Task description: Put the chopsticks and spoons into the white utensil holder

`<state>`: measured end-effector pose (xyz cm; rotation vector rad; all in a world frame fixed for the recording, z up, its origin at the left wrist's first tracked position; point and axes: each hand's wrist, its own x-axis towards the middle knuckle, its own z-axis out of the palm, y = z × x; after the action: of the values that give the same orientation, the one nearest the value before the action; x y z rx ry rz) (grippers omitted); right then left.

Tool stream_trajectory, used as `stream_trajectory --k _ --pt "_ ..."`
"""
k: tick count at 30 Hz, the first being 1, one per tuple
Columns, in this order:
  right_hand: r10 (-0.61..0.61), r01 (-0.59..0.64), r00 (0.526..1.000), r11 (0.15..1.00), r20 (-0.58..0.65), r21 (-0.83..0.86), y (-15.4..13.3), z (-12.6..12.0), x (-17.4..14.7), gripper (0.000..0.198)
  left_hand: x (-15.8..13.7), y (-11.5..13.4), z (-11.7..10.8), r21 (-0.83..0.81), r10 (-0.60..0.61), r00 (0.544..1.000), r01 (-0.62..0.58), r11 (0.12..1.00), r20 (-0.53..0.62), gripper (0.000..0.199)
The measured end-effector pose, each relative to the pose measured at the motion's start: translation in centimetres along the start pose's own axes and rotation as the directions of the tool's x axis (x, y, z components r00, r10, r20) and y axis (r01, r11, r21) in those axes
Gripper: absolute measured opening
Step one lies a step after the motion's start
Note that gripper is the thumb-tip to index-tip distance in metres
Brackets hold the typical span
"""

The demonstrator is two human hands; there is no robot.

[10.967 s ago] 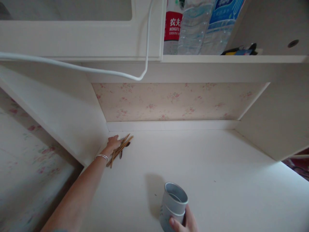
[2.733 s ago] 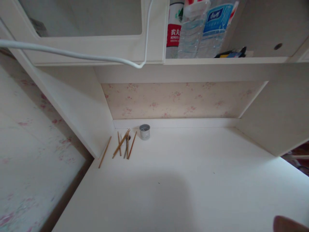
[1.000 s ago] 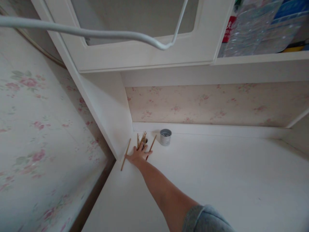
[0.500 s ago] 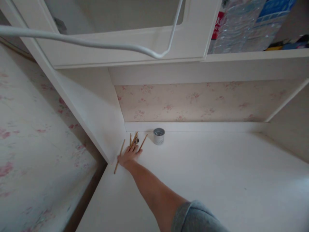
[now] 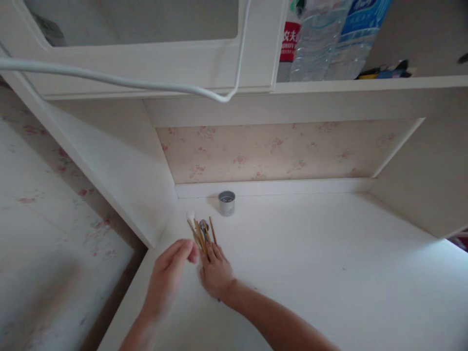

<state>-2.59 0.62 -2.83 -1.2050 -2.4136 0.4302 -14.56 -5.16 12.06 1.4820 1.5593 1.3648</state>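
Several brown chopsticks lie in a loose bundle on the white tabletop. My right hand rests flat over their near ends, fingers stretched out. Among the chopsticks is a shiny metal spoon, its handle partly hidden. A small white rounded thing sits at their far end; its kind is unclear. My left hand is raised just left of the bundle, slightly blurred, with fingers curled in and nothing visible in them. Behind the bundle, to the right, stands a grey perforated utensil cup, upright and apart from both hands.
A white cable hangs across the upper view, before a white cabinet. Plastic bottles stand on the shelf at the upper right. A white side panel bounds the table on the left.
My left hand has come into view at the left of the chopsticks. My right hand has drawn the chopsticks nearer and closer together. The view has shifted somewhat to the right.
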Motion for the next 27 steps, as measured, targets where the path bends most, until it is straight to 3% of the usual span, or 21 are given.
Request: stream_trajectory --k 3,7,10,13,17,23,27 --pt "0.002 -0.002 1.0 0.999 -0.017 -0.034 1.1 -1.5 -5.4 0.053 5.4 -2.0 5.1 0.097 -0.013 0.991 0.0 0.995 0.132 0.032" --pt "0.043 -0.044 0.999 0.998 -0.021 -0.048 1.6 -3.2 -10.9 0.054 11.9 -5.7 10.2 0.311 0.02 0.997 -0.043 0.949 0.079 0.048" --pt "0.054 -0.055 0.998 0.998 -0.007 -0.034 1.7 -4.0 -13.3 0.056 14.5 -7.7 11.6 0.405 0.029 0.999 -0.035 0.914 0.023 0.061" --pt "0.056 -0.056 0.998 0.998 0.01 0.001 1.6 -4.8 -14.3 0.056 15.2 -9.1 11.3 0.516 0.05 0.999 -0.035 0.856 -0.016 0.056" --pt "0.043 -0.043 0.999 0.997 -0.003 0.057 1.2 -6.8 -14.5 0.058 14.4 -11.6 9.0 0.644 0.032 0.998 0.005 0.765 -0.046 0.039" --pt "0.159 -0.137 0.979 0.977 -0.13 0.163 3.3 -8.6 -16.6 0.044 12.6 -15.0 4.7 0.729 -0.095 0.988 -0.021 0.685 0.118 0.035" --pt "0.262 -0.212 0.936 0.953 -0.234 0.218 6.1 -8.0 -19.0 0.037 10.2 -15.7 3.8 0.756 -0.128 0.976 -0.049 0.653 0.175 0.037"
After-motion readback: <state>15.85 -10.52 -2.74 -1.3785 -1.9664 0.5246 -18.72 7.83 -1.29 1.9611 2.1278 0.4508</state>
